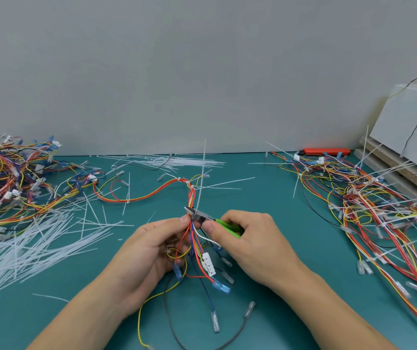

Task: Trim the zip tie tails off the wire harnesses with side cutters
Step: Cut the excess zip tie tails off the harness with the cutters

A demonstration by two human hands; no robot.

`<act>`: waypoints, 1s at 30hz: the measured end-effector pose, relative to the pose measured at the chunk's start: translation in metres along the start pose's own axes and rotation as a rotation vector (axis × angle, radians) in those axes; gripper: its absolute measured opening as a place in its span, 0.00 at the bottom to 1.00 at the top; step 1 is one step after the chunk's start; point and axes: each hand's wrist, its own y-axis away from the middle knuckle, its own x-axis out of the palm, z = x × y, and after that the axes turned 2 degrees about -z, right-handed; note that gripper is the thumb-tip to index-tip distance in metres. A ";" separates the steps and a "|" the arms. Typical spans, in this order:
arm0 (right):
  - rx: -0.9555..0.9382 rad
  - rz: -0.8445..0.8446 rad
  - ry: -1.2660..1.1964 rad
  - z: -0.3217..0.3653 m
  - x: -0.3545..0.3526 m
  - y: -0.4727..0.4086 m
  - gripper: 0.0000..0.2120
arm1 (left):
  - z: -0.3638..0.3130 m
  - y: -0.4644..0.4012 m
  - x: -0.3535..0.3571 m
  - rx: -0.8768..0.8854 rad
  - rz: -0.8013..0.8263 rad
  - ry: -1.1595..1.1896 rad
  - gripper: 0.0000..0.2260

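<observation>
On the green mat (278,248), left hand (149,251) pinches the wire harness (192,238) at centre to steady it, while right hand (247,243) grips green-handled side cutters (203,218), blades at the zip tie tail (201,183) rising toward twelve o'clock.

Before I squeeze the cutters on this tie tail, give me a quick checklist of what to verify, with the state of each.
1. Left hand grips the wire harness just below the cut: ok.
2. Right hand holds the green-handled side cutters: ok.
3. Cutter tips reach the bundle at the foot of the upright zip tie tail: ok.
4. Blades around the tail only, no wire between them: cannot tell.
5. Left fingertips clear of the blades: cannot tell, they lie very close.
</observation>
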 end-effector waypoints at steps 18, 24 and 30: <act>-0.123 -0.092 0.035 -0.006 0.008 0.001 0.23 | -0.003 0.003 0.003 0.006 -0.003 0.026 0.11; -0.135 -0.123 0.040 -0.005 0.008 0.000 0.21 | -0.002 0.003 0.002 0.005 0.004 0.025 0.10; -0.129 -0.142 0.096 -0.001 0.004 -0.003 0.27 | 0.000 0.000 0.000 -0.012 -0.011 0.060 0.13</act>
